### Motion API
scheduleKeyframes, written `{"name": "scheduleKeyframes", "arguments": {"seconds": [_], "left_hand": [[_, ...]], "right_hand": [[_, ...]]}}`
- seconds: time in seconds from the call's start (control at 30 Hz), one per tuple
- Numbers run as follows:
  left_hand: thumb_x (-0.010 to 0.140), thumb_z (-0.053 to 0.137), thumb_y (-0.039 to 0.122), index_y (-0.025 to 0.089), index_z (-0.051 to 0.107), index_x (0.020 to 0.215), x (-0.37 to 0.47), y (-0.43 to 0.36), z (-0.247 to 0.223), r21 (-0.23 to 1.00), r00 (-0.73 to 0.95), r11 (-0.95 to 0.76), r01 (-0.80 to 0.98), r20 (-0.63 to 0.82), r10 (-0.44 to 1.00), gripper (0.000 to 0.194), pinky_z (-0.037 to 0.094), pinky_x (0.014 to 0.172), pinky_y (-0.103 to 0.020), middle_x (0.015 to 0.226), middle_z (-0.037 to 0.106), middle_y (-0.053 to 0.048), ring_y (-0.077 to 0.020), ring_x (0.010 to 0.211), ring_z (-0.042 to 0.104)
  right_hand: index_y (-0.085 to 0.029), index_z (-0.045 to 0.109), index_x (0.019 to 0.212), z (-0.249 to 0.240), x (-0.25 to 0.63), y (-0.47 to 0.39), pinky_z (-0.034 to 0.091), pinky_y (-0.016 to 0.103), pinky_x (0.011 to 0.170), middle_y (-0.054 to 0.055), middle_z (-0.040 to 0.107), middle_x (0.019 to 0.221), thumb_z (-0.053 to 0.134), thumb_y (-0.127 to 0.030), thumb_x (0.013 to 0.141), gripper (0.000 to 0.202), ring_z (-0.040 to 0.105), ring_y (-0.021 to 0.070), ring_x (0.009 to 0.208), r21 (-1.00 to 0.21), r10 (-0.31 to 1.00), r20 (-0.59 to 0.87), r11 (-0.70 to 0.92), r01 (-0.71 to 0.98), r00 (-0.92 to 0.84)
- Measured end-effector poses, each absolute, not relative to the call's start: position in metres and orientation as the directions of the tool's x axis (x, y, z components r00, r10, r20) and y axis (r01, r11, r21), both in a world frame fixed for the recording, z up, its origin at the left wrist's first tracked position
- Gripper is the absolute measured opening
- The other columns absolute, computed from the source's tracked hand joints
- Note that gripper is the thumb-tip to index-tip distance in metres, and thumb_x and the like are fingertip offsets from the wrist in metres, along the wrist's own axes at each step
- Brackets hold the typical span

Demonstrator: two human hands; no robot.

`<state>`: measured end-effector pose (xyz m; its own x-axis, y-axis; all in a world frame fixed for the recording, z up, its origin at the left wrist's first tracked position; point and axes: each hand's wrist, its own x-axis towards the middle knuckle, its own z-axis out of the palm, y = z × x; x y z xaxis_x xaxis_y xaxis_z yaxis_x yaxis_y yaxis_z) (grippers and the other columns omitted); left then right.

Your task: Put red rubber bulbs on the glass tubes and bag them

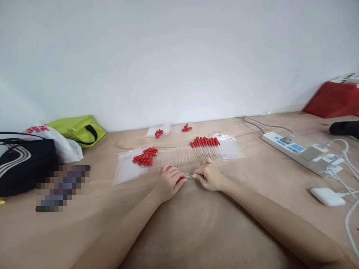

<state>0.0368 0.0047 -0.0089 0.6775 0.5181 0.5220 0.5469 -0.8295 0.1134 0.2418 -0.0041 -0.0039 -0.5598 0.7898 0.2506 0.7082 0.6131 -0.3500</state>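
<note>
My left hand [169,184] is closed round a red rubber bulb [181,179]. A thin clear dropper tube [190,176] runs from the bulb into the pinched fingers of my right hand [206,176]. How far the tube sits inside the bulb is hidden by the fingers. Just beyond my hands lies a row of bare clear tubes [174,155]. To their right is a row of droppers with red bulbs [205,144], bulbs pointing to the wall. Left of the tubes, a pile of loose red bulbs [145,157] rests on a clear plastic bag [126,170].
Smaller groups of red bulbs [158,133] lie on bags near the wall. A white power strip [294,151] with cables and a white charger case [328,196] are at right. Black [30,160] and lime-green bags [75,130] stand at left, beside a blurred-out object [64,188].
</note>
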Motion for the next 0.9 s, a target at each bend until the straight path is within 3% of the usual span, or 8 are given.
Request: {"name": "scheduleKeyframes", "arguments": {"seconds": [0.4,0.67,0.9], "left_hand": [[0.085,0.044,0.026,0.018,0.055,0.077,0.0360,0.0076,-0.0122,0.210,0.699,-0.866,0.454,0.519,0.492,0.015,0.035,0.083,-0.033,0.066,0.062,0.000,-0.0134,0.067,0.054],[0.083,0.049,0.034,0.020,0.059,0.080,0.0314,0.0107,-0.0068,0.353,0.621,-0.795,0.494,0.497,0.606,0.018,0.031,0.081,-0.033,0.068,0.065,0.002,-0.0129,0.066,0.057],[0.083,0.050,0.033,0.019,0.060,0.073,0.0300,0.0089,-0.0055,0.348,0.597,-0.774,0.529,0.496,0.631,0.019,0.030,0.074,-0.032,0.064,0.064,0.002,-0.0141,0.067,0.056]], "right_hand": [[-0.017,0.057,0.069,-0.0118,0.2325,-0.0058,0.017,0.028,0.066,0.000,0.065,0.068,0.041,-0.022,0.084,0.023,0.049,0.0104,0.059,-0.377,0.759,0.301,0.651,0.659,-0.577],[-0.018,0.060,0.073,-0.0066,0.2357,-0.0026,0.017,0.028,0.067,0.000,0.067,0.071,0.037,-0.027,0.089,0.030,0.051,0.0100,0.061,-0.427,0.759,0.305,0.649,0.630,-0.575],[-0.018,0.062,0.075,-0.0079,0.2338,-0.0025,0.017,0.028,0.068,0.001,0.066,0.071,0.037,-0.029,0.089,0.030,0.052,0.0096,0.061,-0.364,0.740,0.341,0.672,0.645,-0.579]]}}
